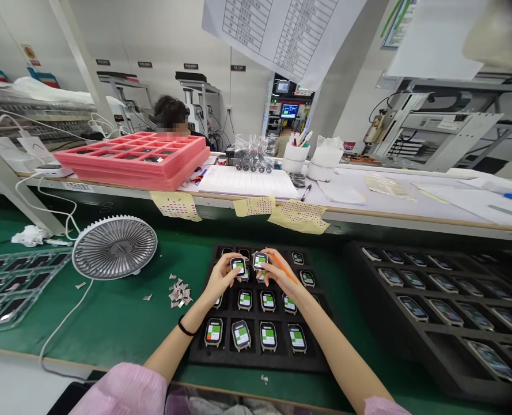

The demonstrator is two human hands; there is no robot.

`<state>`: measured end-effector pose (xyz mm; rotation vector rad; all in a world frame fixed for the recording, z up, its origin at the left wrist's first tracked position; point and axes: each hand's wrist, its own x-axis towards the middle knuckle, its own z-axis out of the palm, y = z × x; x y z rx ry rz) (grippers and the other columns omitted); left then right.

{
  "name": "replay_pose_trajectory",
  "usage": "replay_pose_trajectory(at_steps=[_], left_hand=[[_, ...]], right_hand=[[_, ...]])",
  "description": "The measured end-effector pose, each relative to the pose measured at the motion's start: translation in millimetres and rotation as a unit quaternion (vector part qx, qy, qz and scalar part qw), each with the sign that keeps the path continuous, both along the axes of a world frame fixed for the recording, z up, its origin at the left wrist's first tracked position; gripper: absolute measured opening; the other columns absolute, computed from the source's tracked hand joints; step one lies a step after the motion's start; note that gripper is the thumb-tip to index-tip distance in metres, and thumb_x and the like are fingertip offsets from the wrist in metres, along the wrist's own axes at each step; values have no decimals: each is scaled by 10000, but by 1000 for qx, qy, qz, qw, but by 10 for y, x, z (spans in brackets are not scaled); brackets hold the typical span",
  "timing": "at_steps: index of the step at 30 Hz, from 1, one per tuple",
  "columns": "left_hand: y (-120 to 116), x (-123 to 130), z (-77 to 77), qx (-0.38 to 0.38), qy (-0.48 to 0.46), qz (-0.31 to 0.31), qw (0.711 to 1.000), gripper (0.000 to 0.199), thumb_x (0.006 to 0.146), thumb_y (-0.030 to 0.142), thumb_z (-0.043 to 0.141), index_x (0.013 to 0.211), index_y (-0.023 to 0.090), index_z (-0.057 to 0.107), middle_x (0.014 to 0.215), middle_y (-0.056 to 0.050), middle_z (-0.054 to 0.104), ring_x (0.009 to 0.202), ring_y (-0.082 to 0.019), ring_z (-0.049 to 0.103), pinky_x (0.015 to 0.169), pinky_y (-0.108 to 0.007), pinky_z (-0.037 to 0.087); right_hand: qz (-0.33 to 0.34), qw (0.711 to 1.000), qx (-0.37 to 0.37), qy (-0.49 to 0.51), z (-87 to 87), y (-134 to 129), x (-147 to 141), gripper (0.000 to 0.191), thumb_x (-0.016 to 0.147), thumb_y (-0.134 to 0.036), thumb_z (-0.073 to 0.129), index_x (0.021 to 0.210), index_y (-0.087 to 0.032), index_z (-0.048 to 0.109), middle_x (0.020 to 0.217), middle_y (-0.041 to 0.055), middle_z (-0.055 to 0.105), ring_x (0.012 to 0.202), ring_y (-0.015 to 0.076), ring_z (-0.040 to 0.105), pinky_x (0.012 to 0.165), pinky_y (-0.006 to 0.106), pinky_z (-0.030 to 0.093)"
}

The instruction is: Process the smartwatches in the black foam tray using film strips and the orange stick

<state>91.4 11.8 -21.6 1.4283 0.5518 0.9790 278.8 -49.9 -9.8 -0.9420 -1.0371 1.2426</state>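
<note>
My left hand is closed around a smartwatch without a strap, its screen lit with green and white blocks. In my right hand is a second smartwatch with a similar lit screen, and an orange pen-like stick lies along the back of that hand. Both hands hover over the far rows of a black foam tray. Several more lit smartwatches sit face up in the tray's compartments, such as a front-row watch. My hands and forearms hide some far compartments.
To the right stands another black tray of watches. A white fan, paper scraps and a clear tray lie left. Above runs a shelf with pink foam trays. A person is behind it.
</note>
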Motion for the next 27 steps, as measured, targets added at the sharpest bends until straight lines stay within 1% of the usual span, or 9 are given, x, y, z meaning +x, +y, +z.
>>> replay_pose_trajectory(at_steps=[4, 7, 10, 14, 17, 22, 23, 25, 27], left_hand=[[-32, -2, 2, 7, 16, 7, 1000, 338, 833, 415, 595, 1059, 169, 542, 1052, -97, 641, 511, -68, 531, 388, -177, 368], [-38, -8, 8, -1, 17, -3, 1000, 350, 838, 432, 584, 1068, 171, 543, 1053, -95, 642, 519, -79, 544, 392, -183, 375], [-47, -16, 27, -3, 18, -11, 1000, 347, 841, 432, 582, 1067, 172, 543, 1061, -98, 644, 529, -83, 551, 401, -185, 380], [-55, -18, 33, -2, 14, -12, 1000, 338, 841, 425, 586, 1060, 171, 545, 1069, -100, 644, 530, -78, 546, 398, -180, 374], [-55, -7, 13, 7, 0, -1, 1000, 339, 819, 418, 616, 1044, 172, 554, 1039, -92, 653, 532, -75, 533, 397, -174, 382], [-67, 0, 6, 17, 3, 9, 1000, 351, 782, 393, 666, 1030, 167, 563, 1033, -94, 653, 720, -140, 602, 499, -193, 487], [-68, -4, 11, 15, 6, 11, 1000, 350, 784, 393, 664, 1032, 167, 564, 1035, -93, 651, 728, -141, 602, 506, -195, 491], [-66, -17, 21, 8, 8, 9, 1000, 348, 799, 408, 641, 1039, 168, 567, 1031, -89, 652, 650, -116, 583, 465, -185, 458], [-60, -30, 28, -5, 11, 2, 1000, 351, 821, 428, 603, 1057, 171, 570, 1037, -89, 654, 549, -85, 543, 406, -178, 393]], right_hand=[[7, 999, 2, -34, -21, -14, -41, 355, 759, -318, 688, 1038, -257, 478, 1067, 37, 565, 614, 126, 642, 400, 205, 462], [10, 998, 1, -60, -7, -26, -58, 338, 765, -332, 682, 1024, -246, 482, 1041, 39, 575, 601, 129, 645, 386, 201, 451], [-6, 997, -3, -81, 10, -40, -71, 290, 790, -350, 657, 1005, -235, 500, 1002, 38, 592, 549, 121, 637, 356, 194, 418], [-26, 997, -9, -78, 17, -56, -85, 212, 860, -391, 562, 989, -228, 519, 903, 24, 617, 483, 112, 611, 346, 201, 395], [-18, 997, -10, -69, 26, -73, -87, 210, 864, -387, 557, 1005, -236, 516, 922, 27, 622, 512, 124, 621, 369, 216, 414], [12, 998, 1, -69, 33, -95, -81, 249, 851, -356, 579, 1057, -246, 493, 1033, 47, 602, 597, 136, 644, 440, 240, 468], [15, 998, 2, -69, 30, -94, -81, 262, 846, -356, 586, 1064, -247, 489, 1049, 51, 597, 605, 137, 645, 443, 242, 473], [17, 998, 5, -68, 22, -89, -81, 283, 835, -357, 598, 1071, -251, 483, 1070, 55, 587, 612, 140, 645, 443, 245, 477], [17, 997, 9, -70, 16, -82, -81, 286, 832, -358, 601, 1071, -257, 481, 1074, 57, 581, 614, 143, 645, 441, 250, 481]])
